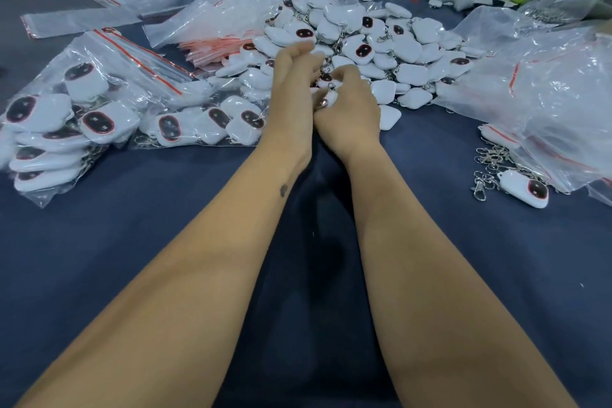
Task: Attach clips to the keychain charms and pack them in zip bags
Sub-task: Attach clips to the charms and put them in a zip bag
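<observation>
Two bare forearms are stretched side by side toward the charm pile (361, 43). A small charm (328, 99) is pinched in the curled right hand (347, 116) at the pile's near edge; the left hand (294, 89) is extended beside it, fingers nearly straight, nothing visibly grasped.

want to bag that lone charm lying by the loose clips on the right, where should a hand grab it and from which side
Pinch the lone charm across its white body from above and the near side. It lies flat, dark face up, on the blue table. Its far-left end meets the loose clips, and bags crowd its right.
</observation>
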`<state>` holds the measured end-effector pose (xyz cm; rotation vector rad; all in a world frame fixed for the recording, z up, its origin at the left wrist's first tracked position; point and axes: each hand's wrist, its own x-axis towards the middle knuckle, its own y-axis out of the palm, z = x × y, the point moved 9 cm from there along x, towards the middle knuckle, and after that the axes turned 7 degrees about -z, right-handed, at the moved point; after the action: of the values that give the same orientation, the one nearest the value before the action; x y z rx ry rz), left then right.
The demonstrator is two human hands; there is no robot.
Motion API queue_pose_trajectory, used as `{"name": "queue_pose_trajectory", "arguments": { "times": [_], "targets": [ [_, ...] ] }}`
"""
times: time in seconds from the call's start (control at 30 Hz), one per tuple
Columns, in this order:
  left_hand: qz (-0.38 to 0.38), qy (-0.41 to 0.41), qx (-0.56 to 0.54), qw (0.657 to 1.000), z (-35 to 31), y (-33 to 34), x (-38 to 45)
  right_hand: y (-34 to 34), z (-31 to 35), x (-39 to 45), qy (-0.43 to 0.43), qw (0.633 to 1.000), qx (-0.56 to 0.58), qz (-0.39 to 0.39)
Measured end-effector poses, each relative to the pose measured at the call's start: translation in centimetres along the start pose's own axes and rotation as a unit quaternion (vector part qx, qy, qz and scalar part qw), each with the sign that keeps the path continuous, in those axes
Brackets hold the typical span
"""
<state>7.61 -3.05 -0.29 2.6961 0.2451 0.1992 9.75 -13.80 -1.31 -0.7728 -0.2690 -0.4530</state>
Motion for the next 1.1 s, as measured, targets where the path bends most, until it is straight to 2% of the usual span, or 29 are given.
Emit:
{"name": "queue_pose_trajectory", "arguments": {
  "times": [0.07, 0.2, 0.33, 0.37, 0.47, 0.57, 0.67, 0.83, 0.93, 1.1],
  "targets": [
    [-0.015, -0.075, -0.038, 0.996, 2.1, -0.1, 0.4, -0.6, -0.2, 0.1, 0.022, 0.997, 0.076, -0.023],
    [-0.05, -0.106, -0.017, 0.993, 3.5, -1.8, 2.2, -0.5, -1.3, 0.2, 0.102, 0.968, 0.225, -0.029],
    [-0.037, -0.104, 0.005, 0.994, 3.6, -1.9, 2.7, 1.1, -0.8, -0.4, 0.156, 0.923, 0.352, 0.027],
    [-0.03, -0.096, 0.02, 0.995, 3.5, -1.8, 2.7, 1.4, -0.6, -0.5, 0.153, 0.923, 0.351, 0.038],
    [-0.015, -0.077, 0.035, 0.996, 3.3, -1.8, 2.5, 1.3, 0.1, -0.8, 0.111, 0.953, 0.28, 0.035],
    [-0.026, -0.07, -0.011, 0.997, 3.0, -2.1, 2.5, 1.2, 0.6, -1.0, 0.078, 0.966, 0.243, 0.041],
    [-0.044, -0.071, -0.04, 0.996, 3.0, -2.5, 2.7, 1.0, 0.3, -1.1, 0.089, 0.966, 0.239, 0.046],
    [-0.065, -0.109, -0.082, 0.988, 3.4, -2.7, 2.7, 1.0, -0.9, -0.9, 0.167, 0.921, 0.35, 0.026],
    [-0.05, -0.119, -0.084, 0.988, 3.7, -2.5, 3.1, 1.8, -0.6, -1.0, 0.177, 0.889, 0.417, 0.064],
    [-0.021, -0.103, -0.078, 0.991, 3.4, -2.1, 3.5, 2.3, 0.0, -0.8, 0.162, 0.88, 0.433, 0.112]
  ]
}}
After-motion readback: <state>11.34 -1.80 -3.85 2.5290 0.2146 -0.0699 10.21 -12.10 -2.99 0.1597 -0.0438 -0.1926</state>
